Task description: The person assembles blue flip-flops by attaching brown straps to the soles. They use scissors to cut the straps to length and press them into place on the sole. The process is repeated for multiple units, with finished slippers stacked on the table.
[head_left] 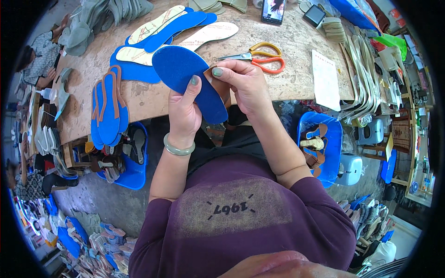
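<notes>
My left hand point(184, 109) grips a blue insole point(178, 67), thumb on its top face, above the table's front edge. At the insole's right edge, my right hand point(249, 88) pinches a brown strip point(219, 87) between thumb and fingers. The strip lies against the edge, and its lower part runs behind the insole. Just beyond my right hand are scissors point(264, 58) with orange and yellow handles. Several blue insoles with brown edging point(109, 109) overlap at the table's left front edge. Farther back lies a pile of blue and cream insoles point(139, 58).
A phone point(273, 10) and a small dark device point(315, 15) lie at the back. On the right are a white paper sheet point(326, 78) and bundled pale straps point(366, 74). Blue baskets point(337, 155) with shoes stand below the table. Another person point(39, 65) sits at far left.
</notes>
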{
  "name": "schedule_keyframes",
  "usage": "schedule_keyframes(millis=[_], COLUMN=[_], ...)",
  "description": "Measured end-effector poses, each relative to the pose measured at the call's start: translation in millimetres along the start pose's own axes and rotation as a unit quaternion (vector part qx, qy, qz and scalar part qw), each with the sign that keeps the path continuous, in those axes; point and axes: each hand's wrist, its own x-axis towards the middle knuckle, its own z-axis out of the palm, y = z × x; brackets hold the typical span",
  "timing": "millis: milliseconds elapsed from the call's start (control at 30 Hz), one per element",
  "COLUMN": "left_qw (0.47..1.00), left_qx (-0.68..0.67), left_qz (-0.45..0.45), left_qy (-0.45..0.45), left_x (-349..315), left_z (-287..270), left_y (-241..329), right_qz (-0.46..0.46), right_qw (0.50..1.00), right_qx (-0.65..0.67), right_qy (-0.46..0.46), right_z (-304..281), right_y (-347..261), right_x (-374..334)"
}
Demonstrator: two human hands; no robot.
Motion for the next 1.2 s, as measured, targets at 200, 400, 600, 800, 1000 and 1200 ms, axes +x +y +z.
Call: schedule_keyframes(millis=[200, 400, 600, 800, 1000, 1200], left_qw=[1.0, 1.0, 0.998, 0.999, 0.998, 0.998], left_qx=[-0.007, -0.007, -0.045, -0.045, -0.044, -0.04], left_qz=[-0.001, -0.003, -0.03, -0.028, -0.037, -0.038], left_qy=[0.03, 0.024, 0.016, 0.007, 0.003, 0.002], left_x=[0, 2, 0, 0, 0, 0], left_z=[7, 12, 4, 1, 0, 3], left_y=[2, 4, 3, 1, 1, 4], right_qz=[0.002, -0.016, -0.017, -0.017, -0.008, -0.023], right_qw=[1.0, 1.0, 1.0, 1.0, 1.0, 1.0], right_qx=[0.008, -0.004, 0.012, 0.016, 0.014, -0.001], right_qy=[-0.008, 0.003, 0.006, 0.011, 0.008, 0.0], right_z=[-1, -4, -4, -3, -5, -7], right_y=[0, 8, 11, 11, 11, 13], right_x=[0, 3, 2, 2, 2, 2])
